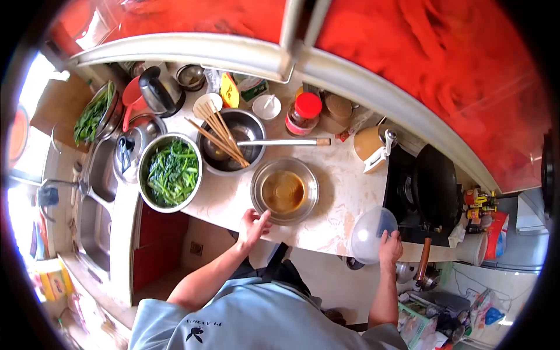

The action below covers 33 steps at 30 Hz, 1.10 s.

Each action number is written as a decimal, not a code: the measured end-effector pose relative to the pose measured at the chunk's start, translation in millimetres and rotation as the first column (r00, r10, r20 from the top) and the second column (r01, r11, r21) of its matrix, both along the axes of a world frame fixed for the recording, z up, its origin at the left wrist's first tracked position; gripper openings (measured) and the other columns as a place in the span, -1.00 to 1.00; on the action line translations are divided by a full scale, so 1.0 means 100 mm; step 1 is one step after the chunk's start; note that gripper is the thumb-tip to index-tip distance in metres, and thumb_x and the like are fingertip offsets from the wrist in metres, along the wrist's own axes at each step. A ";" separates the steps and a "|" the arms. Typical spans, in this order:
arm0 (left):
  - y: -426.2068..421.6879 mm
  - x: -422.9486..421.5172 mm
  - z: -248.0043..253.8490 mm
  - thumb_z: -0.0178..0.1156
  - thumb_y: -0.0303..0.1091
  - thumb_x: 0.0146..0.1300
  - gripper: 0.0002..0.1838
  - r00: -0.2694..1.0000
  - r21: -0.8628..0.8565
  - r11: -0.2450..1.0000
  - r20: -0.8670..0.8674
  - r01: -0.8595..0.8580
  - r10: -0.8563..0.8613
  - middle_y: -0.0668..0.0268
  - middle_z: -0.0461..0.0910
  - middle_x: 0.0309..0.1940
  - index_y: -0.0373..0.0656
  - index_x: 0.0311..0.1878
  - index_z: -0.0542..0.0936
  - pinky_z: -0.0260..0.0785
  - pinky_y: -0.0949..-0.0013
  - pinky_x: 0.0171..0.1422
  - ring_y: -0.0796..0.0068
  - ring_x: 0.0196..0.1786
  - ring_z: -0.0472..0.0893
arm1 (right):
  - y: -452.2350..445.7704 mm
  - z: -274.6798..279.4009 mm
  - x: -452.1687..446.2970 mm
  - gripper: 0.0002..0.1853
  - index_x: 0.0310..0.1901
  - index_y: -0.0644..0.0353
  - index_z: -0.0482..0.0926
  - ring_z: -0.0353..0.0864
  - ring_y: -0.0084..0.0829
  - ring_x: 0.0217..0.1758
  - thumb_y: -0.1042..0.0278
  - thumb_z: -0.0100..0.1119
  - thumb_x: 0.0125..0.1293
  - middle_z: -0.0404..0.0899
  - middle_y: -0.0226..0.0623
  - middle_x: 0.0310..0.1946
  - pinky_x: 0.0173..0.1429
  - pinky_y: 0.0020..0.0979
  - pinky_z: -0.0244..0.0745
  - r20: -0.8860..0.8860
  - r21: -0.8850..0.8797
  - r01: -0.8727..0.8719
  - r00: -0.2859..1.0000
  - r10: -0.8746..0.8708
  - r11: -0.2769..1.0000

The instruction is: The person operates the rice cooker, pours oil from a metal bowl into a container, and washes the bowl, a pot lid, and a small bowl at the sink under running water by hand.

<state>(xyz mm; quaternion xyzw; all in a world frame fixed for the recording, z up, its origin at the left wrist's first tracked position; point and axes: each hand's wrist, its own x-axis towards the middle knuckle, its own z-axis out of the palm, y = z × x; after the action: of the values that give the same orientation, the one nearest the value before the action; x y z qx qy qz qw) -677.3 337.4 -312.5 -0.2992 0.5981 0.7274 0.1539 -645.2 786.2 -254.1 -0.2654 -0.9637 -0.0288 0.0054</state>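
A steel bowl (314, 201) with brown liquid in it stands near the counter's front edge. My left hand (254, 227) is at the lower left of this bowl, fingers loosely bent and apart; whether a fingertip touches the rim I cannot tell. On the right, my right hand (390, 247) grips the edge of a translucent plastic bowl (366, 238), held at the counter edge beside the stove. Behind the steel bowl, a ladle (283, 142) and several wooden chopsticks (224, 140) rest in a larger steel basin (256, 123).
Leafy greens fill a steel pot (198, 188) on the left, beside the sink (96, 236). A kettle (157, 90), a red-lidded jar (304, 114) and a small white bowl (266, 107) line the back. A black wok (437, 181) sits on the stove, its wooden handle (424, 259) jutting forward.
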 end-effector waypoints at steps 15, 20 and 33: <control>-0.31 0.74 0.87 0.15 -0.64 0.17 -0.80 0.710 0.396 0.796 -0.377 -0.458 0.595 0.38 0.62 -0.25 -0.21 -0.14 0.54 0.43 0.49 -0.02 0.62 -0.23 0.56 | -0.22 0.58 0.01 -0.87 -0.25 0.28 0.48 0.48 -0.56 -0.48 0.41 0.17 0.41 0.51 -0.37 -0.42 -0.41 -0.47 0.41 -0.434 -0.692 -0.369 0.900 0.050 0.621; -1.11 1.02 1.36 0.18 -0.62 0.20 -0.85 0.550 0.383 0.752 -0.517 -0.537 0.656 0.40 0.61 -0.27 -0.17 -0.20 0.51 0.42 0.47 0.00 0.65 -0.23 0.54 | -1.29 1.45 -0.22 -0.90 -0.20 0.27 0.44 0.42 -0.67 -0.52 0.43 0.07 0.46 0.47 -0.45 -0.44 -0.47 -0.56 0.42 -0.454 -0.814 -0.482 0.876 0.161 0.326; -4.56 1.74 0.98 0.15 -0.62 0.18 -0.89 0.233 0.182 0.424 -0.616 -0.887 0.752 0.47 0.56 -0.33 -0.22 -0.24 0.55 0.34 0.56 -0.13 0.71 -0.30 0.45 | -6.21 2.70 -1.18 -0.93 -0.25 0.27 0.47 0.41 -0.69 -0.40 0.50 0.14 0.38 0.41 -0.48 -0.37 -0.29 -0.63 0.37 -0.552 -0.623 -0.782 0.455 0.699 0.017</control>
<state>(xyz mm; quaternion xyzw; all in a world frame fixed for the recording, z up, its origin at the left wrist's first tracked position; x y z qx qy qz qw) -503.0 -118.9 -214.2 -0.3269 0.4334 0.6828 -0.4890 -763.6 165.1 16.3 0.3086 -0.8372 0.4471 -0.0630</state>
